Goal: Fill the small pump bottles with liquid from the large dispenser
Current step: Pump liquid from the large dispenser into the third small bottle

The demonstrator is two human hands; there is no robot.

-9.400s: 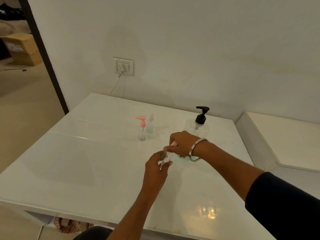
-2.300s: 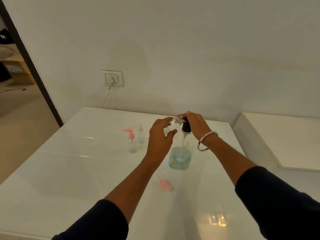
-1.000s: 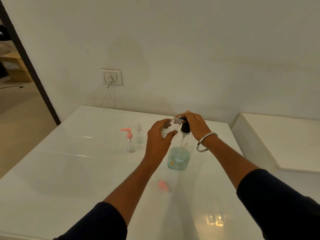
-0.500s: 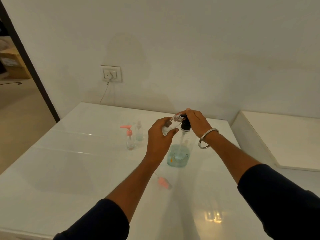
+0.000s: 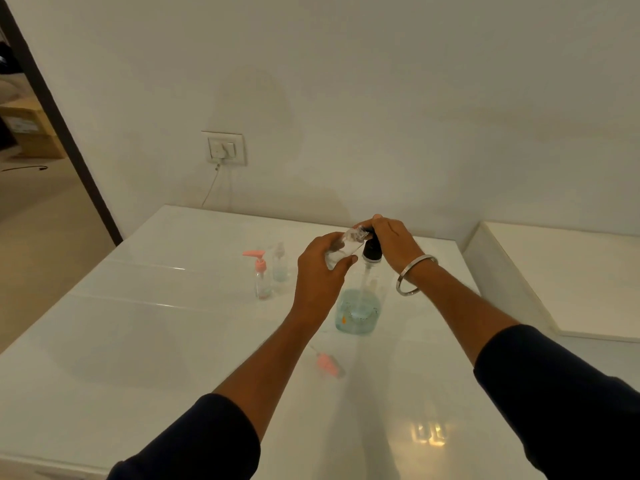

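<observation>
Left fingers [image 5: 341, 263] grip clear small bottle [image 5: 343, 249]; right fingers [image 5: 375, 225] press part-full blue dispenser [image 5: 358, 311].

1 head-worn camera looks forward and down at the table [image 5: 138, 341].

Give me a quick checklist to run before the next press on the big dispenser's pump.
1. Small bottle held: ok, the left hand grips it, tilted toward the pump.
2. Its mouth under the nozzle: cannot tell, the right hand hides the spout.
3. Right hand on the black pump head: ok, resting on top of it.
4. Large dispenser upright on the table: ok, with blue liquid low in it.
5. Removed pink pump cap: ok, lying on the table nearer the person, apart from the dispenser.
6. Other two small bottles: ok, standing apart to the left.
</observation>
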